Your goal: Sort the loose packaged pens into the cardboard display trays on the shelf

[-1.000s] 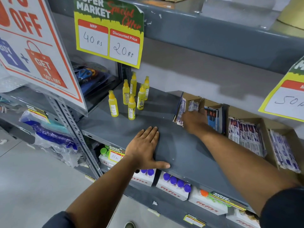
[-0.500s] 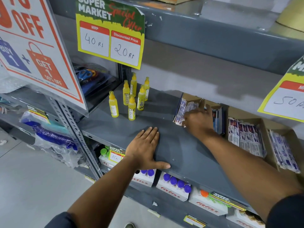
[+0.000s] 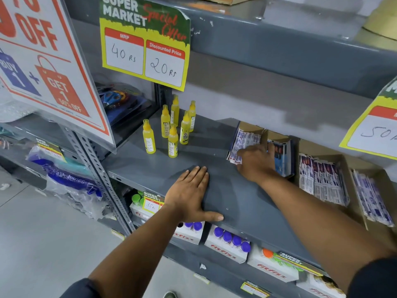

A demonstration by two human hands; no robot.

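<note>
The left hand (image 3: 189,196) lay flat and open on the front of the grey shelf (image 3: 240,198), holding nothing. Farther back on the shelf, the right hand (image 3: 256,162) pressed on packaged pens (image 3: 245,143) in the leftmost cardboard tray (image 3: 247,126); I cannot tell its grip. Yellow bottles (image 3: 171,130) stood left of this tray.

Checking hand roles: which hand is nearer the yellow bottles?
Left. The left hand lies flat on the shelf just in front of the yellow bottles; the right hand is farther right, at the pen trays.
</note>
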